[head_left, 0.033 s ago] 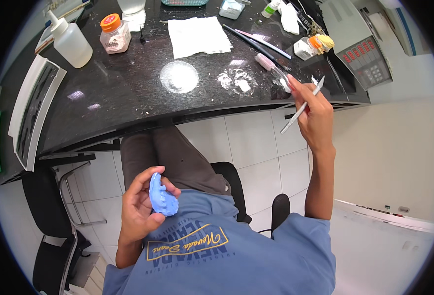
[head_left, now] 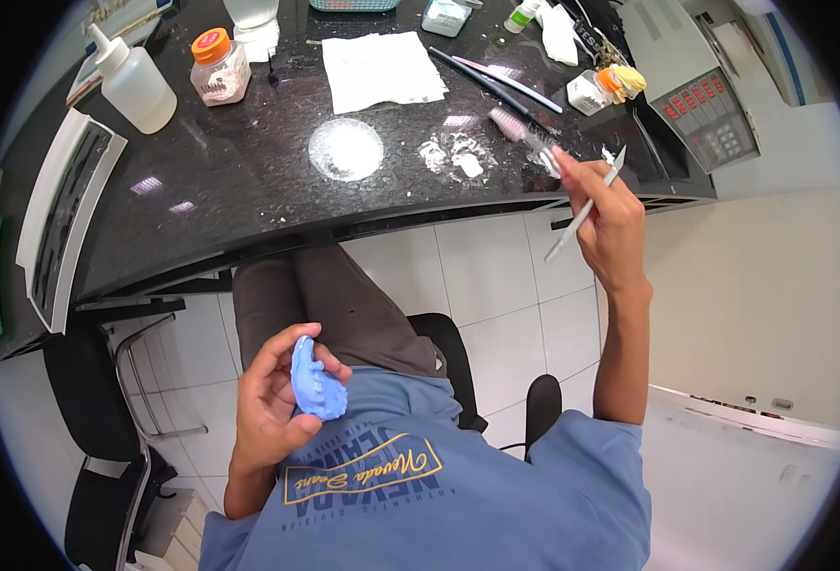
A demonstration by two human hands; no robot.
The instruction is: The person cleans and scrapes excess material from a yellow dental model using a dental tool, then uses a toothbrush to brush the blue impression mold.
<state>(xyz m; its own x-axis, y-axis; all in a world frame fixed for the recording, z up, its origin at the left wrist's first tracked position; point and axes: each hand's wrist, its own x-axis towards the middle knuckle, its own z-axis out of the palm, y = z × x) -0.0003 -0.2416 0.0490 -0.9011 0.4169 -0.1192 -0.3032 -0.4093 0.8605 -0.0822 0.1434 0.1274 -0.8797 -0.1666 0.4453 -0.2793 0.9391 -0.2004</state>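
Note:
In my left hand (head_left: 269, 404), held low before my lap, is a blue dental mould (head_left: 317, 388) with small tooth-like bumps along one side. Thumb and fingers grip it by its edges. My right hand (head_left: 607, 217) is over the table's front edge at the right. It pinches a toothbrush-like brush (head_left: 509, 125) with pink bristles, which is blurred and points to the far left over the tabletop. A slim grey knife-like tool (head_left: 566, 235) with a pointed pale end also lies across the same hand, held between the fingers.
White powder smears (head_left: 458, 157) and a round white patch (head_left: 345, 149) mark the black table (head_left: 239, 181). Beyond are white paper sheets (head_left: 382, 71), a squeeze bottle (head_left: 139, 90), an orange-lidded jar (head_left: 221, 76), slim tools (head_left: 496, 81) and another small jar (head_left: 591, 93). A grey keypad machine (head_left: 696, 105) stands right.
The brush head has shifted slightly left and is now blurred. My right hand has barely moved; my left hand and the dental mould stay almost where they were.

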